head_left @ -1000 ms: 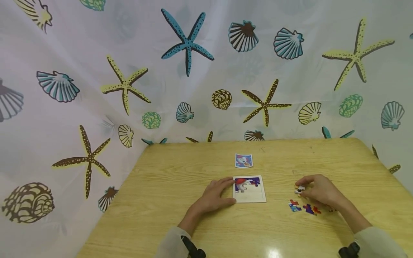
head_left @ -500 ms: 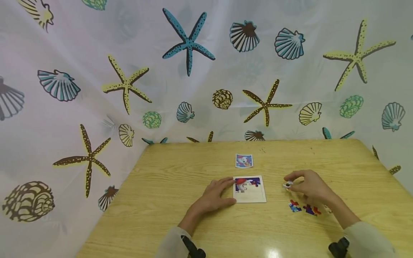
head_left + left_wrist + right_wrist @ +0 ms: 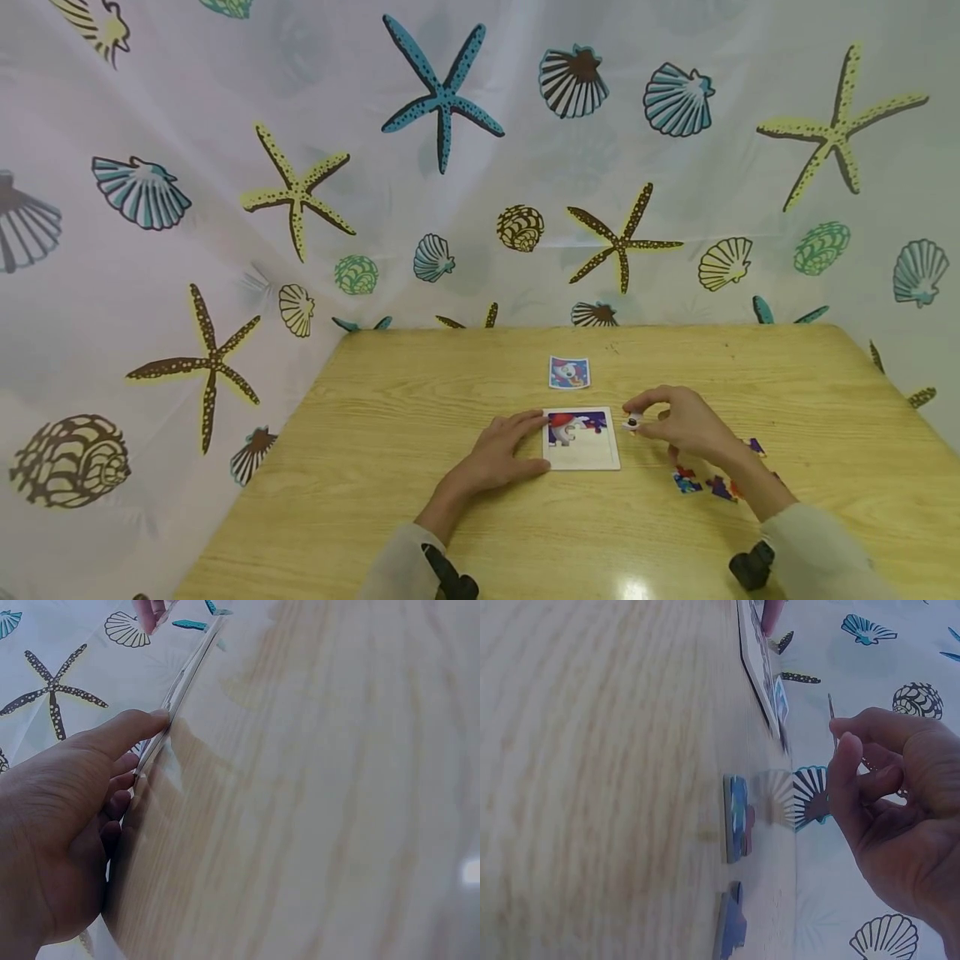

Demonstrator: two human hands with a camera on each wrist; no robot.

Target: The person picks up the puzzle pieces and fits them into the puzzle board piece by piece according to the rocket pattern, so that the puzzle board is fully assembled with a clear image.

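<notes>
Now farther left, the right hand (image 3: 684,421) pinches a white jigsaw piece (image 3: 632,422) just beside the puzzle tray (image 3: 596,456), pictured only in its upper part; the left hand (image 3: 497,454), spread, touches its edge; loose pieces (image 3: 686,482) remain.

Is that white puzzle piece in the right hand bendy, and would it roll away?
The puzzle piece is probably stiff: its edge looks straight from the right wrist. It's likely light, since the right hand just pinches it. Being flat, it would probably slide, not roll.
</notes>
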